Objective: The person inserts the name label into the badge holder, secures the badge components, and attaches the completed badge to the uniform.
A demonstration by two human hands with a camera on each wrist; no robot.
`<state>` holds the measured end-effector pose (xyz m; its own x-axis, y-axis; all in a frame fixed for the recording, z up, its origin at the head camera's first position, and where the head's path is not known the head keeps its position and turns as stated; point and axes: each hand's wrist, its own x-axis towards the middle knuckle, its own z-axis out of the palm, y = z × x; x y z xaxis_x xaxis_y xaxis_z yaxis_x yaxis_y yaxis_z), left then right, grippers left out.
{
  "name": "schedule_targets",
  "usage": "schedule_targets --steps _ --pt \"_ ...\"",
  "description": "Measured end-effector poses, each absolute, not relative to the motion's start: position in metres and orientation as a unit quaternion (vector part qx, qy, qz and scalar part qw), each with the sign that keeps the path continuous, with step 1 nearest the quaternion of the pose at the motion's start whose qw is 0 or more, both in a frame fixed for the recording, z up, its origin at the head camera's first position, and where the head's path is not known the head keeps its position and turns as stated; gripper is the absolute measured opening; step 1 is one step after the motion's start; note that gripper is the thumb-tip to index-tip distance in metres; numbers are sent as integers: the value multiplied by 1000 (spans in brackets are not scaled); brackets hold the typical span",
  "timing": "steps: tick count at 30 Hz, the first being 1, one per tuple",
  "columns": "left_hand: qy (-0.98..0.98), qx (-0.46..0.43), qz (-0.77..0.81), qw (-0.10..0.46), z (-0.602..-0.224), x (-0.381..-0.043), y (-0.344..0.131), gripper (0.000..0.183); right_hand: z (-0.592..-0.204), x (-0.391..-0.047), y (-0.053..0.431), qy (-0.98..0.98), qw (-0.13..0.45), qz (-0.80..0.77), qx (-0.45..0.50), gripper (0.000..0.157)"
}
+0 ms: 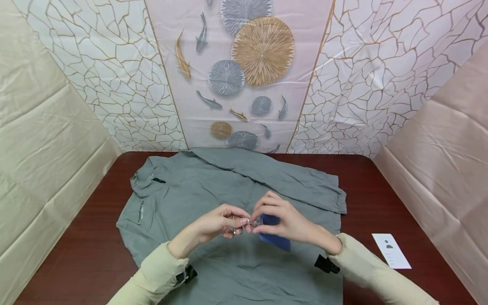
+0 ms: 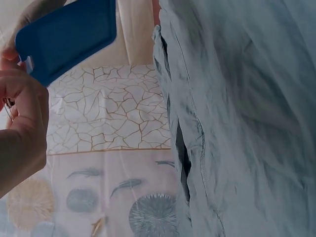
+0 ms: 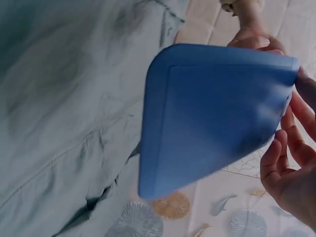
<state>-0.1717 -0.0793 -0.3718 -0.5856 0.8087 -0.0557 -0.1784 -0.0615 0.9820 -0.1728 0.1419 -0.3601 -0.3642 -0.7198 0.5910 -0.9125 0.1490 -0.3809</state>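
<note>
Both hands meet over the grey garment, fingertips close together. My right hand (image 1: pixel 284 217) pinches the top edge of a blue badge holder (image 1: pixel 275 241), which hangs below the fingers; it shows as a flat, round-cornered blue panel (image 3: pixel 212 113) in the right wrist view. My left hand (image 1: pixel 221 221) pinches a small shiny metal clip (image 1: pixel 248 220) at the holder's top, between thumb and fingers. In the left wrist view, a bit of thin metal (image 2: pixel 8 102) shows beside the left fingers, and a pale slot (image 2: pixel 29 64) sits at the edge of the holder. Fingers partly hide the clip.
A grey long-sleeved garment (image 1: pixel 206 186) lies spread on the dark red table (image 1: pixel 76 237), collar at left, one sleeve across the back. To the right lies a white card (image 1: pixel 391 250) with a person icon. Patterned fabric walls (image 1: pixel 126 63) enclose the table.
</note>
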Motion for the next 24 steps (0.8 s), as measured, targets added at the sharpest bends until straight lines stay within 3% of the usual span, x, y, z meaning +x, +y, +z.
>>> schedule_targets --steps 11,24 --pt "568 285 663 396 -371 -170 -77 12 -347 -172 140 -764 77 310 561 27" --pt "591 264 643 411 -372 -168 -77 13 -341 -168 140 -784 58 256 563 15"
